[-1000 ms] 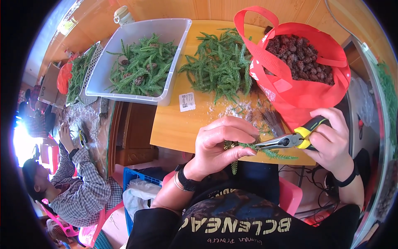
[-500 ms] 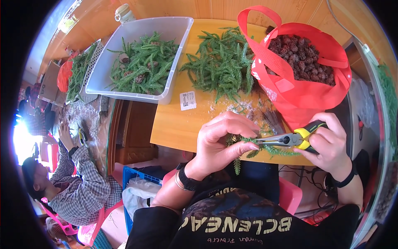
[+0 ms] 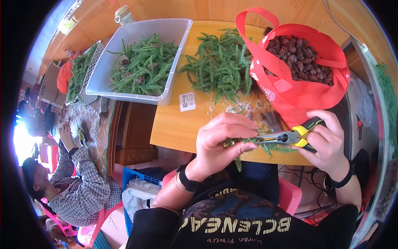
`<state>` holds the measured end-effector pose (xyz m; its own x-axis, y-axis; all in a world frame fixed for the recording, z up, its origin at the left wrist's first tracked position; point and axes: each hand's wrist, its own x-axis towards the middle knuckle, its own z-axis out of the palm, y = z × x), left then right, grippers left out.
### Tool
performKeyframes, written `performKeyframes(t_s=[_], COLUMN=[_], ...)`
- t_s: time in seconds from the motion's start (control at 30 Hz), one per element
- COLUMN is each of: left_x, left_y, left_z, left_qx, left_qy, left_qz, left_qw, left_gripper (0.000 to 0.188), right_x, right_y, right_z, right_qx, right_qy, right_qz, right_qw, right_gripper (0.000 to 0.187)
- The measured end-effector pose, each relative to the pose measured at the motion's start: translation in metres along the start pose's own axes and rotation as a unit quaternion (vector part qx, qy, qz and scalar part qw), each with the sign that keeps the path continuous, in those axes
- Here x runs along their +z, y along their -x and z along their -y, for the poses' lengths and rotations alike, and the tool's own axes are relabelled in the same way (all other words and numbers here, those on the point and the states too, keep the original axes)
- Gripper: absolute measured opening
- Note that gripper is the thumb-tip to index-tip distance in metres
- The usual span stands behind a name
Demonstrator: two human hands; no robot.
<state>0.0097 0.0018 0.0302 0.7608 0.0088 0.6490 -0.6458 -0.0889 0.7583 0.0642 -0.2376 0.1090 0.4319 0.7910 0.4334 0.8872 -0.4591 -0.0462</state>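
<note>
Over the table's near edge, my left hand (image 3: 226,143) pinches a green artificial pine sprig (image 3: 238,162) between thumb and fingers. Wrapped round the yellow and black handles is my right hand (image 3: 327,143), gripping long-nose pliers (image 3: 282,138). Their jaws reach to my left fingertips, slightly parted and at the sprig; what lies between them is too small to tell. A heap of green pine sprigs (image 3: 222,66) lies beyond my hands. Thin dark wires (image 3: 271,121) lie beside the red bag (image 3: 298,95), which is full of brown pine cones (image 3: 300,60).
At the far left of the yellow table (image 3: 170,128) stands a clear plastic bin (image 3: 166,97) holding sprigs and cones. A white label (image 3: 187,102) lies nearby. A person in a checked shirt (image 3: 87,186) sits at another table to the left, with other pliers (image 3: 82,135). A blue crate (image 3: 128,207) stands below.
The pliers have shifted slightly left toward my left fingers, and their jaws look a little wider apart. The sprig has turned in my left hand, so less of it hangs below.
</note>
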Motion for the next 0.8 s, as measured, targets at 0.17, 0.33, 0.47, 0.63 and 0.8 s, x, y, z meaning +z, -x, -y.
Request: performKeyframes(t_s=[0.17, 0.33, 0.47, 0.63, 0.8], left_x=[-0.0009, -0.0005, 0.0007, 0.0045, 0.0066], left_y=[0.0008, 0.0000, -0.0001, 0.0015, 0.0017], left_z=[-0.0006, 0.0024, 0.0008, 0.0004, 0.0020], left_qx=[0.086, 0.108, 0.090, 0.062, 0.039], left_qy=[-0.031, -0.032, 0.000, 0.028, 0.034], left_qz=[-0.003, 0.000, 0.013, 0.008, 0.008], left_qw=[0.996, 0.994, 0.996, 0.998, 0.999], left_gripper=[0.025, 0.023, 0.021, 0.021, 0.023], right_x=[-0.0025, -0.0037, -0.0049, -0.0049, -0.0012], right_y=[0.0009, 0.0015, 0.0021, 0.0020, 0.0035], right_z=[0.0000, -0.0027, -0.0027, -0.0029, -0.0046], right_qx=[-0.029, -0.057, -0.058, -0.053, -0.043], right_qy=[0.023, 0.040, 0.041, 0.029, 0.003], right_qz=[-0.010, -0.034, -0.030, -0.025, -0.027], right_qw=[0.999, 0.997, 0.997, 0.998, 0.999], right_gripper=[0.030, 0.030, 0.030, 0.030, 0.029])
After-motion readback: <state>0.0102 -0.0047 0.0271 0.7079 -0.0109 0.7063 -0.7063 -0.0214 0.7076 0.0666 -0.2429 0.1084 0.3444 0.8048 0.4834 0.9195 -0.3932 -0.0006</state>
